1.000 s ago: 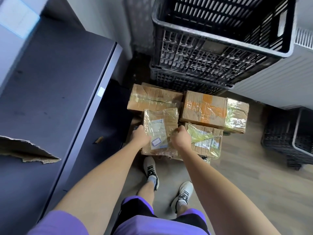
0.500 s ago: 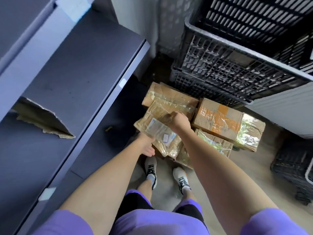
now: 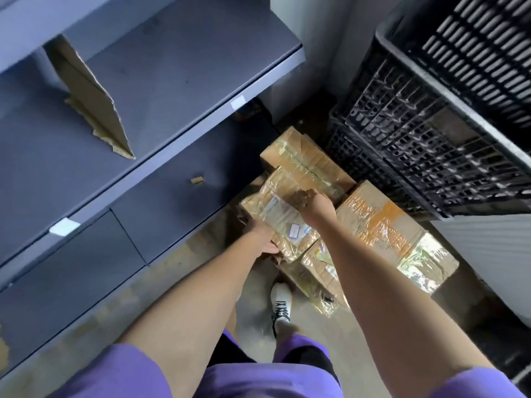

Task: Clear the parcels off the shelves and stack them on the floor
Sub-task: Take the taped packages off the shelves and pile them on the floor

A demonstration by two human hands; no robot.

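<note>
A flat taped cardboard parcel with a white label (image 3: 280,216) lies on top of a pile of parcels on the floor. My left hand (image 3: 263,238) grips its near left edge. My right hand (image 3: 314,203) grips its far right edge, fingers curled over it. Under and around it lie other parcels: a long brown parcel (image 3: 304,162) behind, an orange-taped parcel (image 3: 379,222) to the right, a shiny-taped parcel (image 3: 428,262) beyond that, and a crumpled parcel (image 3: 319,271) below my right forearm.
Grey metal shelves (image 3: 161,90) run along the left, holding only a torn cardboard scrap (image 3: 89,96) and a small brown bit (image 3: 197,180). Stacked black plastic crates (image 3: 431,124) stand at the right. My white shoe (image 3: 281,303) is on the concrete floor.
The view has swung left and tilted. The labelled parcel has turned on the pile, and my right hand has shifted to its far edge while my left stays at the near edge.
</note>
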